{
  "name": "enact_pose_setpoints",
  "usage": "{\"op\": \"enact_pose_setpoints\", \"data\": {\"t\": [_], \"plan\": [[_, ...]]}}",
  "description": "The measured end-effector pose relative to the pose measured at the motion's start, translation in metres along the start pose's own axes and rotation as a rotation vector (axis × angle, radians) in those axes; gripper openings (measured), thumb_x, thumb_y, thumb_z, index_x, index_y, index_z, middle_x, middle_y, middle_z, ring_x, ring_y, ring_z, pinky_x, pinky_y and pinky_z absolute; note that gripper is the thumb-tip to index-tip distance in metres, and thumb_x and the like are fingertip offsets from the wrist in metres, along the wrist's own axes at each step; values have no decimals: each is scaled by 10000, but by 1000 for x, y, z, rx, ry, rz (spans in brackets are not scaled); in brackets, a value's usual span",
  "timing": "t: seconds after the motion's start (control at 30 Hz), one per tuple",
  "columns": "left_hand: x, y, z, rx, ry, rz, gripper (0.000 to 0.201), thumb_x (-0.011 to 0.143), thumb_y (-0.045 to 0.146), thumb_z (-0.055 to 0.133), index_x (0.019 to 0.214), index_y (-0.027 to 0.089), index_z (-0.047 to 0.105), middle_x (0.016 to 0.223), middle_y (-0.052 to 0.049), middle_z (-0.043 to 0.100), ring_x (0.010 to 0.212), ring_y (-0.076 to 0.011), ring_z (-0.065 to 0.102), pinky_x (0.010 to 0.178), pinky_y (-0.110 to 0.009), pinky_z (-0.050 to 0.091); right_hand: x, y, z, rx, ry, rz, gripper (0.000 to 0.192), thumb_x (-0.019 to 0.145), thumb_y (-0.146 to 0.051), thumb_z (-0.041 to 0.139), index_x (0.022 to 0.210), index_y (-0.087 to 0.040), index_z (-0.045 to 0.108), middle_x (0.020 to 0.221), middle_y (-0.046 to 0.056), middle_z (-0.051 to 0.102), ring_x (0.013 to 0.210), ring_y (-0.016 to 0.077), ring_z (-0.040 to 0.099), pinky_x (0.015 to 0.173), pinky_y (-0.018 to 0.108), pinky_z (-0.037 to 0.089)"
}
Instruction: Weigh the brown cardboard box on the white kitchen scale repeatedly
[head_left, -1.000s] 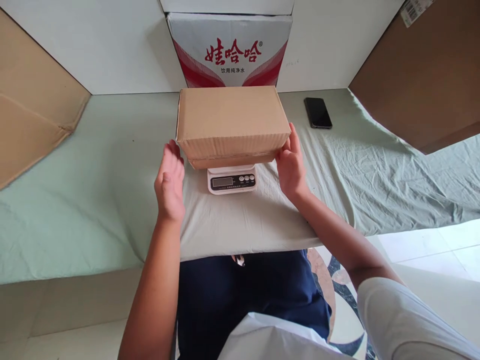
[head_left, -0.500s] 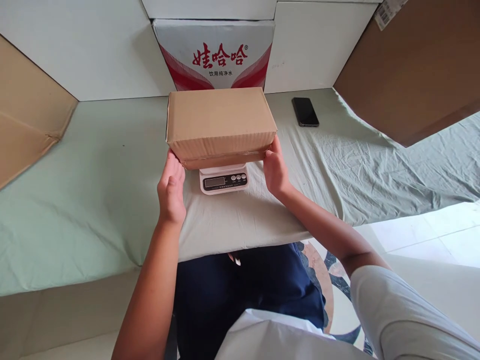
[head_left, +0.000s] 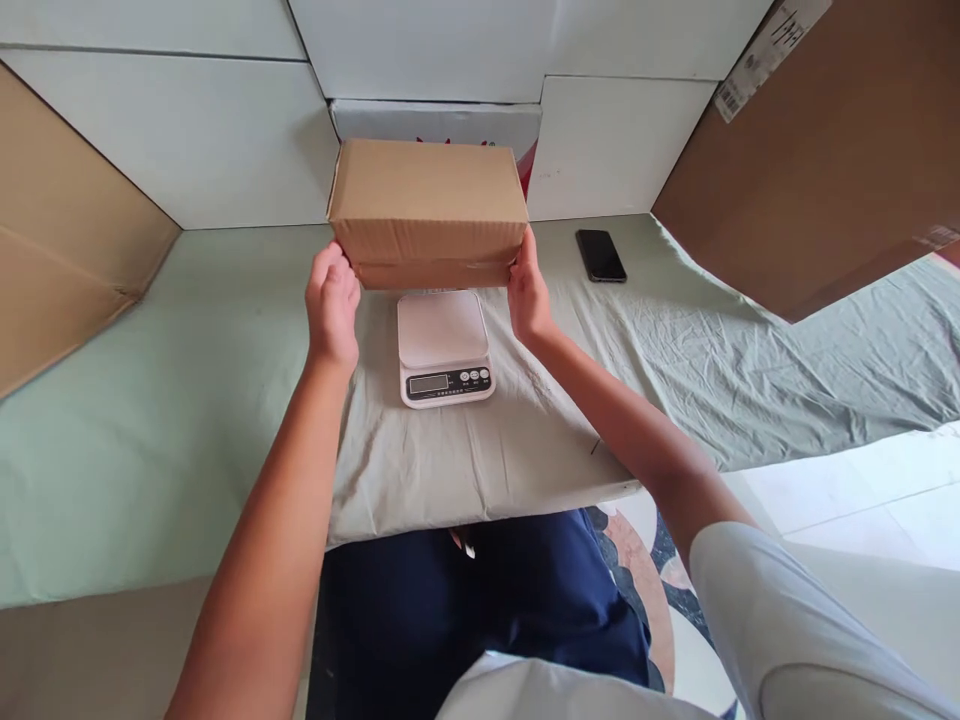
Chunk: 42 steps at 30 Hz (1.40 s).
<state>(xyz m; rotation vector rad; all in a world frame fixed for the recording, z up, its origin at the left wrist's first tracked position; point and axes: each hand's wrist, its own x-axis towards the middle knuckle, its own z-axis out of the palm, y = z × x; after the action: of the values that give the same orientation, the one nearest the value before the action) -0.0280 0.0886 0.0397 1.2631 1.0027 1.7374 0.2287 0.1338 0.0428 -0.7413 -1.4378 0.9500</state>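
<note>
left hand (head_left: pixel 331 305): clamped flat against the left end of the cardboard box (head_left: pixel 427 210), fingers up along its lower edge.
right hand (head_left: pixel 527 292): pressed on the right end of the same box, thumb near the bottom corner; the 2 hands squeeze it between them.
cardboard box: closed, plain brown, held level in the air, clear of the scale (head_left: pixel 444 347) and a little behind it.
scale: white, on the pale green sheet (head_left: pixel 187 400), its platform bare, display and 3 buttons facing the person; the reading is too small to tell.
step in hand: by my reading, the box is being lifted off the scale once weighed.
next move calls for: keeping both palms tight and the box level while carrying it clear to a resting spot.
change from 0.5 s ago: then the box sat low over the scale, hiding its platform; now it is raised and the whole platform shows.
around: a dark phone (head_left: pixel 600 255) lies to the right on the sheet; a printed carton (head_left: pixel 435 118) stands behind the box.
</note>
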Motion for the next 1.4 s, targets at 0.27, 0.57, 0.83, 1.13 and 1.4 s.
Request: {"op": "enact_pose_setpoints", "data": {"t": [0.27, 0.57, 0.83, 1.13, 1.4], "plan": [[60, -67, -1, 0, 50, -77, 896, 617, 897, 658, 1268, 286, 590, 1610, -130, 513, 1593, -275, 356, 1302, -468, 258, 57, 81, 9, 116, 102, 110, 731, 779, -694, 445, 1416, -337, 407, 1599, -42, 476, 1593, 230, 282, 1369, 536, 210], [53, -92, -25, 10, 28, -162, 805, 815, 833, 551, 1346, 231, 609, 1613, -126, 525, 1592, -226, 359, 1256, -448, 275, 56, 103, 9, 140, 143, 187, 691, 816, -691, 366, 1388, -308, 422, 1551, -20, 534, 1517, 205, 417, 1330, 505, 313], [50, -80, -25, 27, 39, -180, 750, 768, 828, 589, 1349, 356, 624, 1639, -50, 502, 1591, -242, 368, 1308, -427, 273, 55, 107, 7, 227, 160, 170, 595, 825, -638, 423, 1319, -308, 464, 1474, -2, 557, 1483, 244, 444, 1309, 526, 321], [59, -54, -64, -14, 181, -234, 690, 1075, 529, 56, 1637, 136, 135, 1792, -98, 136, 1662, -169, 113, 1334, -363, 177, 72, 117, -65, 145, 397, 296, 745, 767, -730, 433, 1391, -324, 411, 1613, 11, 435, 1603, 234, 304, 1369, 528, 164], [65, -84, -60, 40, 43, -254, 834, 931, 794, 304, 1597, 296, 377, 1757, -26, 283, 1658, -234, 155, 1356, -438, 169, 64, 117, -49, 87, 316, 274, 745, 772, -706, 454, 1400, -308, 429, 1616, 45, 438, 1589, 237, 356, 1359, 547, 188]]}}
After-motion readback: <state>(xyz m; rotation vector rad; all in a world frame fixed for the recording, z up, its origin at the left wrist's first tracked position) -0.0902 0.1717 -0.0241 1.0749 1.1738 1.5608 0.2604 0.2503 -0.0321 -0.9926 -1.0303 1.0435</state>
